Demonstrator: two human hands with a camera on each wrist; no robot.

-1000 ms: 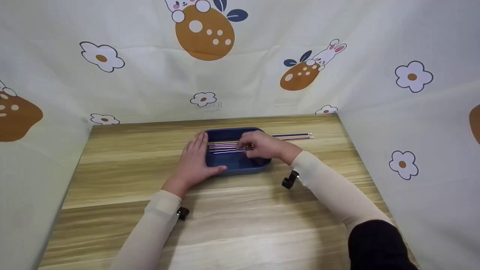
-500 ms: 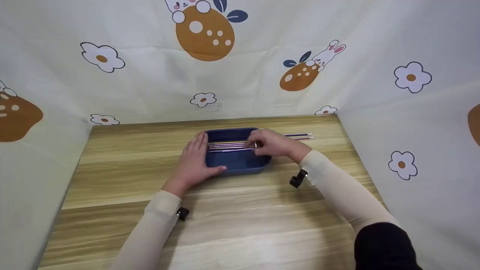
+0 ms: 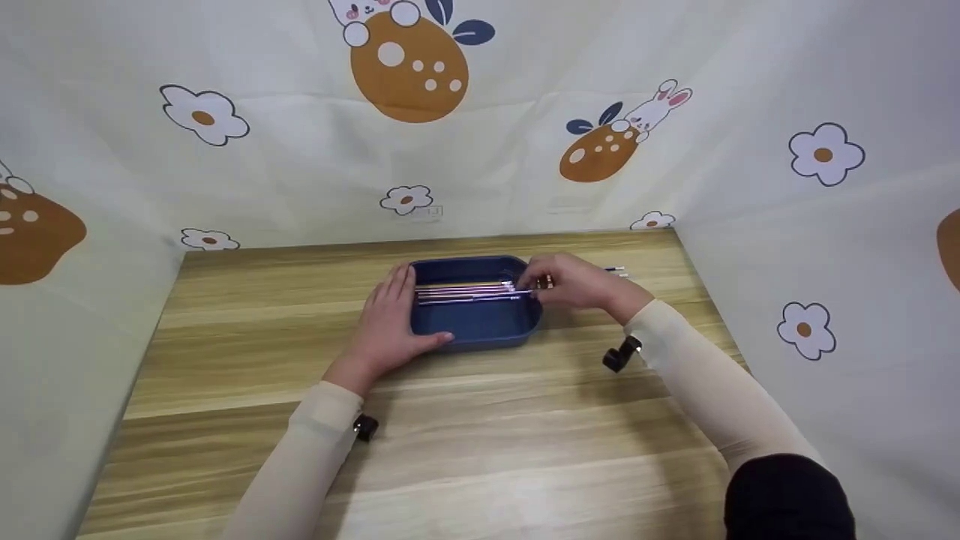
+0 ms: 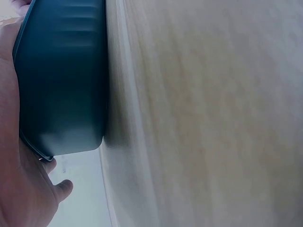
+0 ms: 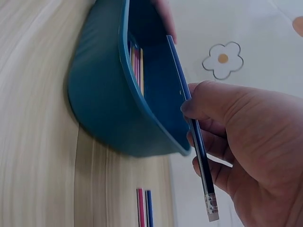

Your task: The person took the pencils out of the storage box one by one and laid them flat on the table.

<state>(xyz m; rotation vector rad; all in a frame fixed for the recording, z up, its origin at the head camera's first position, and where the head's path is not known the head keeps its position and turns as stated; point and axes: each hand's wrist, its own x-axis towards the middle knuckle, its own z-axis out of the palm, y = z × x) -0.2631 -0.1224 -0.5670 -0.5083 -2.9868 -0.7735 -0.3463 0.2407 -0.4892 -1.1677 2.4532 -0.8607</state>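
A dark blue plastic box (image 3: 487, 343) stands on the table with several pencils (image 3: 461, 290) lying lengthwise inside it. My left hand (image 3: 386, 322) rests on the box's left end, fingers fairly straight along that side and thumb over the near rim. In the left wrist view the box's outer wall (image 4: 61, 94) fills the upper left, beside the hand. At the box's right end, my right hand (image 3: 566, 281) pinches a dark blue pencil (image 5: 201, 153) between thumb and fingers. Its eraser end points back past the palm, and its other end reaches over the box.
On the table to the right of the box lie a red pencil (image 5: 140, 208) and a blue pencil (image 5: 149, 208), partly hidden by the right hand in the head view. Printed cloth walls (image 3: 300, 165) enclose the wooden table (image 3: 465, 435) at the back and sides.
My right hand has moved rightward from over the middle of the box to its right end, drawing the pencil along and uncovering the other pencils' eraser ends. My left hand has stayed put.
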